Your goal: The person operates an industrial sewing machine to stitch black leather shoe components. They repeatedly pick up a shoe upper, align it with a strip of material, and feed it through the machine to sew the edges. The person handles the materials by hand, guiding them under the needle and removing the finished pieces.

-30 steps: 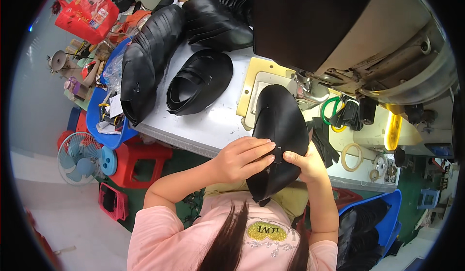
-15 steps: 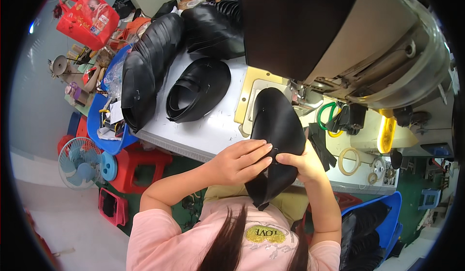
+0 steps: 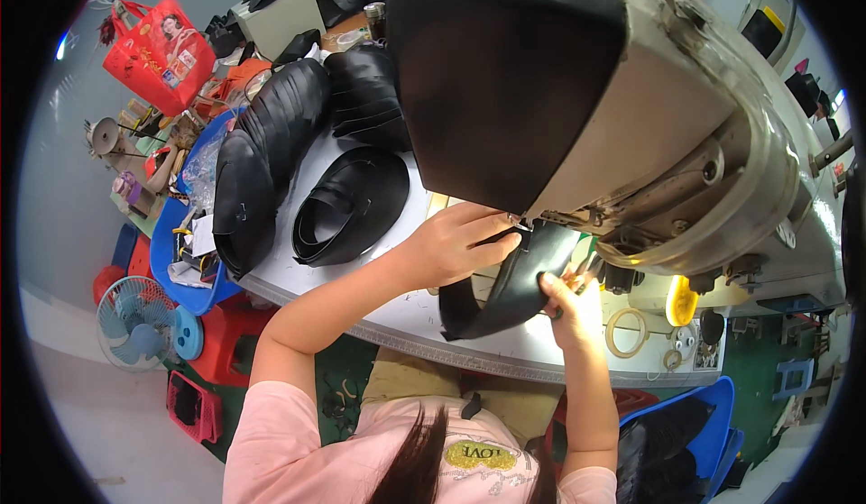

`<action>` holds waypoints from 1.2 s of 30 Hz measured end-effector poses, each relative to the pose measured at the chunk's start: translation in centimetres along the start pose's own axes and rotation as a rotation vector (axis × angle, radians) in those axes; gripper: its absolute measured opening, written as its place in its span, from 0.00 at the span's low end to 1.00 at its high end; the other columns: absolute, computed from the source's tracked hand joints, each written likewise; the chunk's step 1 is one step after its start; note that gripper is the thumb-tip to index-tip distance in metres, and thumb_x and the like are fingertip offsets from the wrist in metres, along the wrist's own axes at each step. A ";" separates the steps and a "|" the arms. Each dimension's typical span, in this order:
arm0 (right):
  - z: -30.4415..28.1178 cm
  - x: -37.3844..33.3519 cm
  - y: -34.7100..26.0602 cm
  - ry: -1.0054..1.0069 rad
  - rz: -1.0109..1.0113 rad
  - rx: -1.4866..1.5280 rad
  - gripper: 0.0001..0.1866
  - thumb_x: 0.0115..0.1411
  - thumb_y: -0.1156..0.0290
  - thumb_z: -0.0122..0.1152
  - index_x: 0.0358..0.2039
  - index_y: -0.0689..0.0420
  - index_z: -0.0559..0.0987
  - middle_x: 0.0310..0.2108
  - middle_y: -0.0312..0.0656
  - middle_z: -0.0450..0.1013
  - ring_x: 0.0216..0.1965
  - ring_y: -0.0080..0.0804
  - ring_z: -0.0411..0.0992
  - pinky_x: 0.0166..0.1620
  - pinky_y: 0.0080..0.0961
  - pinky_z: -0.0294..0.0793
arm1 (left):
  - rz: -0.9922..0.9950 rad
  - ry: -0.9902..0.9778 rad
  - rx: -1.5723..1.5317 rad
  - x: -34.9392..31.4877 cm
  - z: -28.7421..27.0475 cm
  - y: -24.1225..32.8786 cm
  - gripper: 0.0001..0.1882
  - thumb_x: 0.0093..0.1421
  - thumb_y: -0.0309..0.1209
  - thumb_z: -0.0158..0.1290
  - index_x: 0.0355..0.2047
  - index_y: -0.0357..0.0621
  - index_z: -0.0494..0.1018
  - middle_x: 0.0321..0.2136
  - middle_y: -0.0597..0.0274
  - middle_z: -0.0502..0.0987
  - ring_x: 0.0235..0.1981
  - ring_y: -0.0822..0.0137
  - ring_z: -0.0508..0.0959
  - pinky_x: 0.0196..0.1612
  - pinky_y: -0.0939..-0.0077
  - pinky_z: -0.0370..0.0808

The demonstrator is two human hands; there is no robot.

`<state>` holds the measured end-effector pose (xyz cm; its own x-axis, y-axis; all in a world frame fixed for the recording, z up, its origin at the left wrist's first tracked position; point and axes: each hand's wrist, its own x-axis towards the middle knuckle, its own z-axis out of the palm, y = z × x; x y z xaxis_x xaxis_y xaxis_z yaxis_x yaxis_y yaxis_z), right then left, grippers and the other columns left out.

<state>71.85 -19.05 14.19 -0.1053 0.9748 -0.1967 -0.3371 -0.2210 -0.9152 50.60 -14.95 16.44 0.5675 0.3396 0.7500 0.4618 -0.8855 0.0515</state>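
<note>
Workshop bench, pale top (image 3: 397, 319), with a large grey sewing machine (image 3: 631, 116) filling the upper right of your view.

Item in hand: one black leather piece (image 3: 505, 292), curved, lying on the bench edge and running up under the machine head. Its upper end sits at the needle area; whether it is under the foot cannot be told, as the head hides that point.

Your left hand (image 3: 460, 238): fingers curled loosely, pressing down on the piece's upper left edge close to the needle; it pins rather than grips.

Your right hand (image 3: 564, 297): thumb and fingers pinched on the piece's right edge, holding it.

Beside your left hand, on the bench: a coiled black piece (image 3: 352, 202), lying flat and apart from the one you hold. Further left: a long stack of black pieces (image 3: 266, 157), overhanging the bench end, and a second stack (image 3: 365, 94) behind it.

Off the bench, left: blue bin (image 3: 171, 265), red bag (image 3: 153, 53), small fan (image 3: 135, 324), red stools (image 3: 230, 342). Lower right: blue crate (image 3: 695, 414) holding more black pieces.

Progress, as judged: the piece is positioned at the machine, no stitch line on it can be made out, so sewing on it looks barely begun or about to begin. The stacks suggest many pieces remain, though which stack is finished cannot be told.
</note>
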 end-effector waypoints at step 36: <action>-2.2 0.7 -0.6 0.242 -0.449 -0.617 0.06 0.52 0.71 0.58 0.25 0.59 0.72 0.19 0.31 0.66 0.18 0.16 0.60 0.21 0.14 0.56 | -0.127 0.201 -0.078 0.1 2.8 -1.5 0.09 0.40 0.16 0.53 0.25 0.38 0.72 0.24 0.58 0.75 0.26 0.59 0.75 0.27 0.72 0.72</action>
<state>74.03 -18.14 13.85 0.1472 0.9619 0.2302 0.2866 0.1813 -0.9407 51.84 -12.70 14.58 0.3576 0.3871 0.8499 0.4621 -0.8642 0.1992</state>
